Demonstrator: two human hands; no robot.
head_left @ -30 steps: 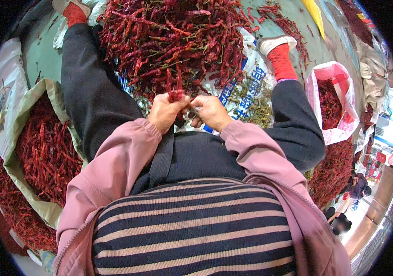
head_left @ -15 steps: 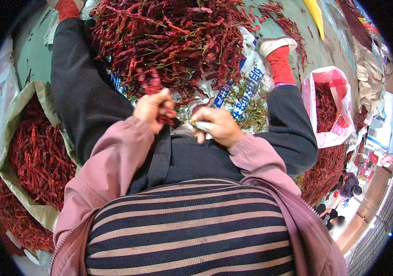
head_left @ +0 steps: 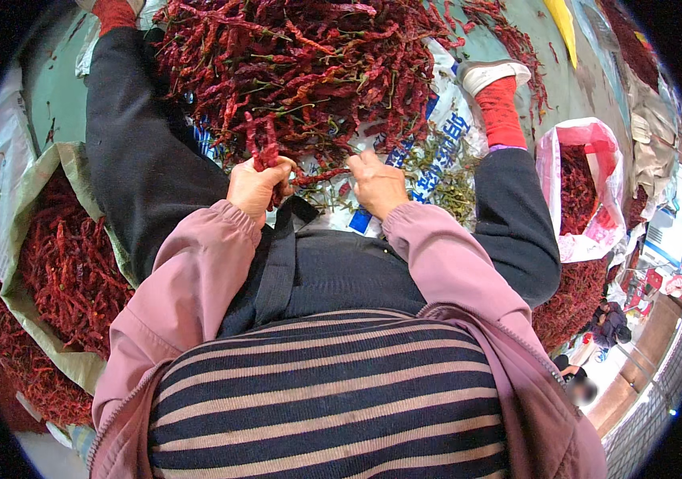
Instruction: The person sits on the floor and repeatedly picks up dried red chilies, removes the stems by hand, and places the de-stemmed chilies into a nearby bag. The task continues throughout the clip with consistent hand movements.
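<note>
My left hand (head_left: 257, 184) is closed on a bunch of wrinkled, dark red dried chillies (head_left: 265, 144) that poke up above the fingers. My right hand (head_left: 377, 184) has its fingers bent down at the end of a long chilli (head_left: 321, 176) lying between both hands; anything else under those fingers is hidden. Just beyond is a big heap of dried chillies (head_left: 293, 56), spread on white printed sacking (head_left: 445, 136). A scatter of pale green stems and bits (head_left: 445, 191) lies right of my right hand.
My outstretched legs flank the heap. An open green sack of chillies (head_left: 21, 299) is at left, an open pink-and-white one (head_left: 549, 184) at right, with more chillies (head_left: 572, 295) below it. A yellow object (head_left: 563, 28) lies top right. Two other people (head_left: 608, 323) are at the far right edge.
Since half a second ago my right hand has moved up toward the heap; the pale object seen in its fingers is now out of sight. My left hand still holds chillies.
</note>
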